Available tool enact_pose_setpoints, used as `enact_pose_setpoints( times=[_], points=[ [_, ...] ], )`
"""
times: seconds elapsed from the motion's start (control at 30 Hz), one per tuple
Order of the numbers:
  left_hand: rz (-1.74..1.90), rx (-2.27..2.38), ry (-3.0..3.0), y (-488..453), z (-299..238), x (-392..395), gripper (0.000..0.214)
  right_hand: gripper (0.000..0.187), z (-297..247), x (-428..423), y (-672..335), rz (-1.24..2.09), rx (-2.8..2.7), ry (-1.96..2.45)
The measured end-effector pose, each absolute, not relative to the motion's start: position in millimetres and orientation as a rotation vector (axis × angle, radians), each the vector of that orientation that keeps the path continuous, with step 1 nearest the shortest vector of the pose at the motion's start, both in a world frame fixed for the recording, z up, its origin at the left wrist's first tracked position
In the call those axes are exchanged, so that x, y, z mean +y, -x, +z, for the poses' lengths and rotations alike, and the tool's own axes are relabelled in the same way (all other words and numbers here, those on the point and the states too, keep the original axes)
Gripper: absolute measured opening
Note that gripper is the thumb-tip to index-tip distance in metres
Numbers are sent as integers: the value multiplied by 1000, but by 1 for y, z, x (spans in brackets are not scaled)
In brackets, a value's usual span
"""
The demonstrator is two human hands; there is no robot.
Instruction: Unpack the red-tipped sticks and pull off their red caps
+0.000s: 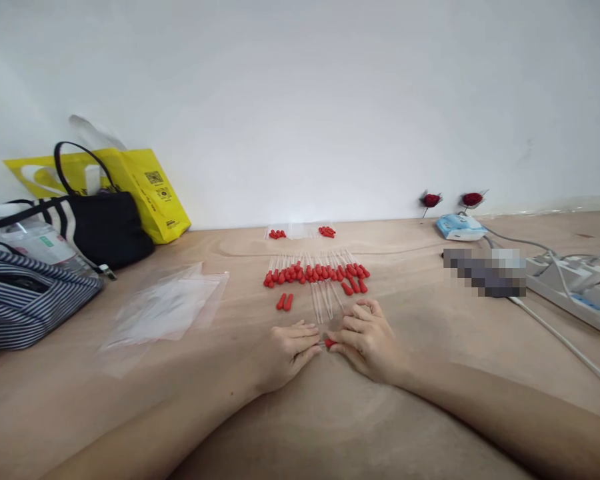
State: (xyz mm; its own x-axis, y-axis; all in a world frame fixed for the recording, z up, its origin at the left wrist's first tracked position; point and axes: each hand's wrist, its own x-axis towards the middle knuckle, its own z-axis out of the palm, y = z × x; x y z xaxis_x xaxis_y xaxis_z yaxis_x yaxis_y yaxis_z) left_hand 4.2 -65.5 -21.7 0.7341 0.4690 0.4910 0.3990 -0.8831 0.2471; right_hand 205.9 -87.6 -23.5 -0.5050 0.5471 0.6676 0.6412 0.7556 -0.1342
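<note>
hands (369,339) at rounded red bulb (329,343)

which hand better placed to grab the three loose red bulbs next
Probably the right hand, once it releases its red bulb: the three loose bulbs lie just beyond it, farther from the left hand.

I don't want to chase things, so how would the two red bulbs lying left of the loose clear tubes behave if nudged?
The two red bulbs would probably roll, since they are rounded and lie on their sides on the flat tabletop. Their tapering shape may make them curve. Their rubbery look suggests softness when pinched.
</note>
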Motion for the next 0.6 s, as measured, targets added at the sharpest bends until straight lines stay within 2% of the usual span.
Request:
enact_pose_setpoints(
  times=[0.4,0.6],
  points=[
    [887,629,-2795,-1,-22,-67,22,17,-24,-89,-209,-125,-2214,921],
    [904,626,-2806,-1,-23,-67,21,11,-23,-90,-212,-76,-2210,889]
  ],
)
